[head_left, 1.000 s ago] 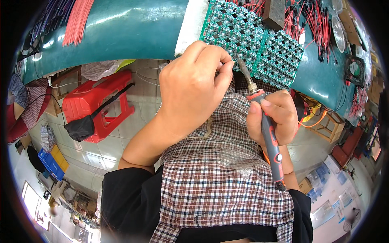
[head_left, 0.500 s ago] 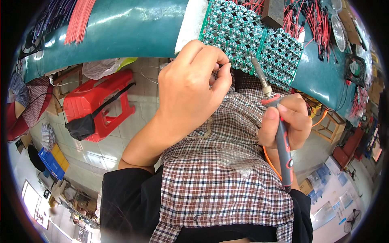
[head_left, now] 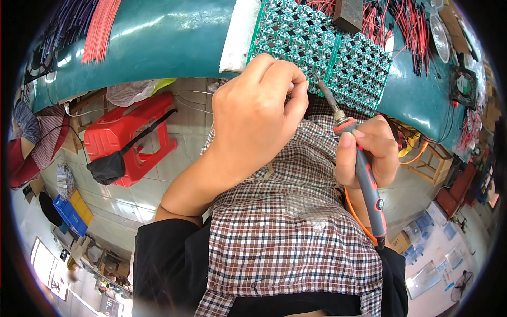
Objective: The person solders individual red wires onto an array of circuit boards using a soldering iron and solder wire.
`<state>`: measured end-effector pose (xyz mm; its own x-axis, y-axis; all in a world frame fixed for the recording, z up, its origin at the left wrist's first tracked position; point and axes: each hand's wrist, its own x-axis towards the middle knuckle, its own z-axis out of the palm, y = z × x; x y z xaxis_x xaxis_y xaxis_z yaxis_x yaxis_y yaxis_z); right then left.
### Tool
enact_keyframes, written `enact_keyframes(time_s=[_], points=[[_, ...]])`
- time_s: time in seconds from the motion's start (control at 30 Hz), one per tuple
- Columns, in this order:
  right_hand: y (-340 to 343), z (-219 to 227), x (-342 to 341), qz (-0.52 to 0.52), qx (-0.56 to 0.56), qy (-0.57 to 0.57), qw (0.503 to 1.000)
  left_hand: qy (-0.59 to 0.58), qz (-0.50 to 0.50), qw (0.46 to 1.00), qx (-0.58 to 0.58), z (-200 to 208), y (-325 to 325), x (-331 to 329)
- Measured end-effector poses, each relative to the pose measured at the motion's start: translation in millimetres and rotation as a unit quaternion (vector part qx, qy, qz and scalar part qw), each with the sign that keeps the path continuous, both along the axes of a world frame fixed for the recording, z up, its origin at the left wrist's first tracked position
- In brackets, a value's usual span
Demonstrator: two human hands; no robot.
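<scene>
My right hand (head_left: 379,150) grips a soldering iron (head_left: 374,198) with a grey and red handle and an orange cord. Its metal tip points up and left, at the near edge of a panel of green circuit boards (head_left: 356,68); I cannot tell whether it touches. A thin wire-like strand runs left from the right thumb. My left hand (head_left: 259,113) is closed in a pinch over the panel's near left corner. Whatever lies between its fingertips is hidden. The panel, made of many small boards, rests on a white slab (head_left: 238,39) on the green-covered table (head_left: 169,39).
A dark block (head_left: 348,15) lies on the panel's far side among red wires (head_left: 409,31). Pink wires (head_left: 101,31) lie at the table's far left. A small black fan (head_left: 463,87) stands at right. Below left is a red stool (head_left: 113,124) with a black pouch.
The iron and my right hand have shifted slightly left, the tip now nearer my left fingertips. My left hand has moved slightly right. The panel appears a little further left in view.
</scene>
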<state>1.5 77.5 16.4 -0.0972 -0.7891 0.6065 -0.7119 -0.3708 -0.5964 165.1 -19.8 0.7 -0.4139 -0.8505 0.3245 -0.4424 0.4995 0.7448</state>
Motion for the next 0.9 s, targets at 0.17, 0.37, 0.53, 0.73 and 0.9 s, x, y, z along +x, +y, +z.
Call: enact_keyframes(time_s=[0.17, 0.37, 0.53, 0.73, 0.9], points=[[-1, -2, 0, 0.010, 0.009, -0.002, 1.000, -0.002, 0.007, 1.000, 0.002, 2, 1, -1], [2, 0, 7, -0.003, 0.023, 0.030, 0.999, 0.003, 0.006, 1.000, -0.001, 2, 0, 0], [3, 2, 11, -0.007, 0.048, 0.054, 0.997, -0.003, 0.002, 1.000, 0.003, 2, 0, 0], [0, 5, 13, -0.007, 0.046, 0.072, 0.996, -0.011, -0.001, 1.000, -0.007, -2, -1, -2], [-1, 7, 15, -0.015, 0.049, 0.067, 0.996, -0.017, 0.000, 1.000, -0.013, 2, 1, 0]])
